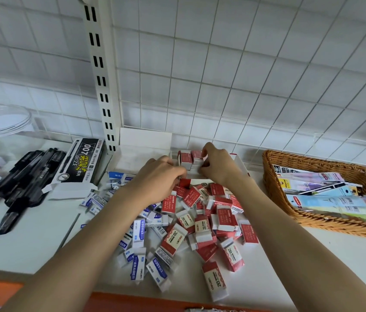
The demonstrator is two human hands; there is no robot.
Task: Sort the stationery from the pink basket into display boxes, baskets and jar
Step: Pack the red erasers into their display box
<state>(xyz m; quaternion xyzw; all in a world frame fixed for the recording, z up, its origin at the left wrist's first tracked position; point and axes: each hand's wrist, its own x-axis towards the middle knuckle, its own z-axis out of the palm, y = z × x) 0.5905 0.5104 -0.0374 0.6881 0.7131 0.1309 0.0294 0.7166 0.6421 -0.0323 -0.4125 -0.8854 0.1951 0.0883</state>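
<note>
Erasers in red sleeves (pixel 211 221) lie heaped at centre frame on the counter (pixel 31 233), directly below both hands and nearer the camera; blue-sleeved erasers (pixel 139 235) spread to their left. Above the heap, against the wire grid, stands a red display box (pixel 241 164) with a few red erasers (pixel 192 159) already stacked upright at its left end. The right hand (pixel 219 164) pinches that stack, fingers curled on it. The left hand (pixel 161 174) hovers at the box's front edge, fingers curled downward; whether it holds an eraser I cannot tell. The heap's erasers point every way, so each probably needs turning before it matches the stack. The left hand sits nearer the pile. A wicker basket (pixel 272 176) holds packets at right; black pens (pixel 20 179) and a jar (pixel 2 124) lie at left.
</note>
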